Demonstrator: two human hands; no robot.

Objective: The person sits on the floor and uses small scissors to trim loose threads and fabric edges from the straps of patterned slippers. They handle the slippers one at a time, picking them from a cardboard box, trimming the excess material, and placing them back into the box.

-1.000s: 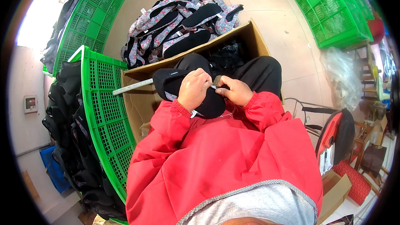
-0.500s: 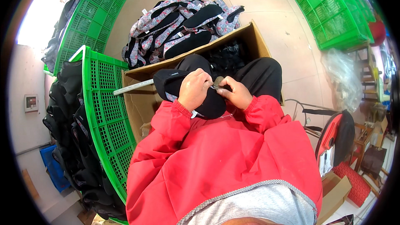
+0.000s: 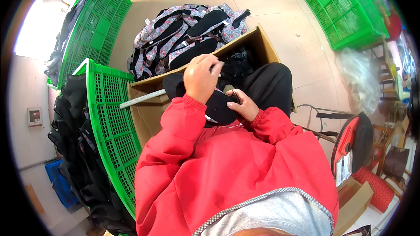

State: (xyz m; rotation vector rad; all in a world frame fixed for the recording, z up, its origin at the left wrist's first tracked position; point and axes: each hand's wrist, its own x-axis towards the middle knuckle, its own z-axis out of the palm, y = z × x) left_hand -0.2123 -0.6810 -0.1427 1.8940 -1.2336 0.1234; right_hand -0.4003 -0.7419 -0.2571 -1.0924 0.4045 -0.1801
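A black slipper (image 3: 221, 107) with a little patterned fabric at its edge lies across my lap, sole side showing. My left hand (image 3: 201, 78) is raised over its far end, fingers curled into a pinch; whatever they hold, if anything, is too small to make out. My right hand (image 3: 246, 105) is closed at the slipper's right edge, thumb close to the black sole. A thin dark item and a grey-brown rounded piece (image 3: 228, 88) show by its fingers; their kind is unclear. Another black piece (image 3: 174, 85) is partly hidden behind my left wrist.
An open cardboard box (image 3: 264, 46) with black items inside stands before my knees. Beyond it is a heap of floral, black-soled slippers (image 3: 192, 30). Green crates (image 3: 116, 118) stand left and far right; a pale rod (image 3: 142, 98) juts over the box. A chair (image 3: 350, 144) is at right.
My left hand has lifted up and away from the right hand, leaving the slipper. My right hand has stayed near the slipper's edge, and a thin dark item now shows in it.
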